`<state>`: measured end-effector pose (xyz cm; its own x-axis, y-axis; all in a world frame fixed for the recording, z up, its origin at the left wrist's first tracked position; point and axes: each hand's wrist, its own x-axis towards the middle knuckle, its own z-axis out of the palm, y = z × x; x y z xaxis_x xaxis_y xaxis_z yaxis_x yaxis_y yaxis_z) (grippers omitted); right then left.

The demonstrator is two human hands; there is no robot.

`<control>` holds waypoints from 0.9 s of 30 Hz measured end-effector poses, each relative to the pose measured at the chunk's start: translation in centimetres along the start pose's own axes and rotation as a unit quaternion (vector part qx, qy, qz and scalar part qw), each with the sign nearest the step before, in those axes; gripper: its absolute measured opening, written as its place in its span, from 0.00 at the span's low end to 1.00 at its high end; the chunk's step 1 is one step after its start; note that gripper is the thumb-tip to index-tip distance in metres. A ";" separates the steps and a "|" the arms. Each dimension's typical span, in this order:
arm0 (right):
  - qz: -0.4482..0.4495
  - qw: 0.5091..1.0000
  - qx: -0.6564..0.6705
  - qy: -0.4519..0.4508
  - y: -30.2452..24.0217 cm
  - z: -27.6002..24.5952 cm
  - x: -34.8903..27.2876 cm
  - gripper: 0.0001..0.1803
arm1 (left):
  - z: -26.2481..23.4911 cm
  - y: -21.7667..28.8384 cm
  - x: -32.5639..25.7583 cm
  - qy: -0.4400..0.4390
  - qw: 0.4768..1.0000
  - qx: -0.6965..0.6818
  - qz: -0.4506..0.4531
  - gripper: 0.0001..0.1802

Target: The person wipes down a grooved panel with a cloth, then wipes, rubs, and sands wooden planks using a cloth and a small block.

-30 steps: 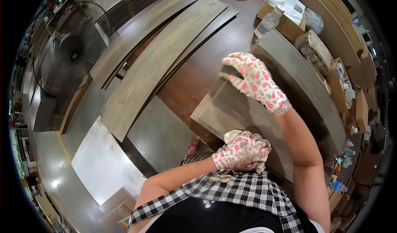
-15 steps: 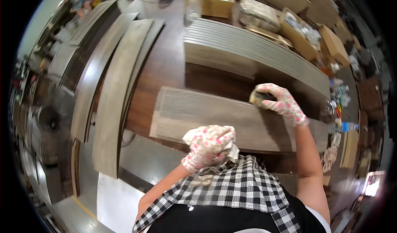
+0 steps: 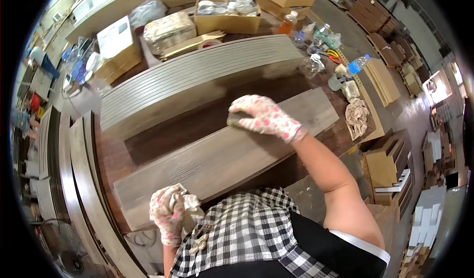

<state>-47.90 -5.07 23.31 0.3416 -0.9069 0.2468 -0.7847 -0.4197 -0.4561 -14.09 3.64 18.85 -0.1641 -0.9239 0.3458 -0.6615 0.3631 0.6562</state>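
A grey-brown wood-grain plank (image 3: 197, 160) lies across the table in front of me. My right hand (image 3: 266, 117), in a white glove with pink spots, is closed around a small dark, yellowish-edged pad, perhaps a sponge (image 3: 238, 118), at the plank's far edge. Most of that pad is hidden by the fingers. At the near left end of the plank, my left hand (image 3: 169, 214), gloved the same way, grips a crumpled white cloth (image 3: 191, 209). Beyond the plank stands a stack of grooved boards (image 3: 202, 70), its ridged top facing up.
Long boards (image 3: 84, 149) lean together at the left. Behind the stack are a box of plastic bottles (image 3: 227, 21), a wrapped bundle (image 3: 170, 31) and another carton (image 3: 118, 46). At the right lie bottles, orange-handled scissors (image 3: 334, 57) and a crumpled rag (image 3: 356, 117).
The view has swung to the right, so the plank now slants up to the right. My left hand, still with the cloth, is nearer the plank's left end. My right hand keeps the pad.
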 end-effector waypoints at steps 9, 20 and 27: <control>0.333 0.883 -0.305 0.131 17.9 -13.6 -10.8 0.21 | 1.7 3.6 3.2 -0.046 0.997 -0.015 -0.054 0.11; 0.204 0.586 0.462 0.634 18.5 -5.7 -15.5 0.22 | 19.2 17.5 10.7 -0.321 0.894 0.091 0.299 0.30; 0.195 0.554 0.514 0.625 17.9 -5.8 -15.0 0.25 | 35.0 26.3 16.9 -0.302 0.832 0.129 0.447 0.31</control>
<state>-70.05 1.29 16.42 -0.8799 -0.4709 0.0635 0.2564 -0.5831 -0.7709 -59.84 -6.65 18.43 -0.9610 -0.2199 0.1676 -0.2006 0.9717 0.1246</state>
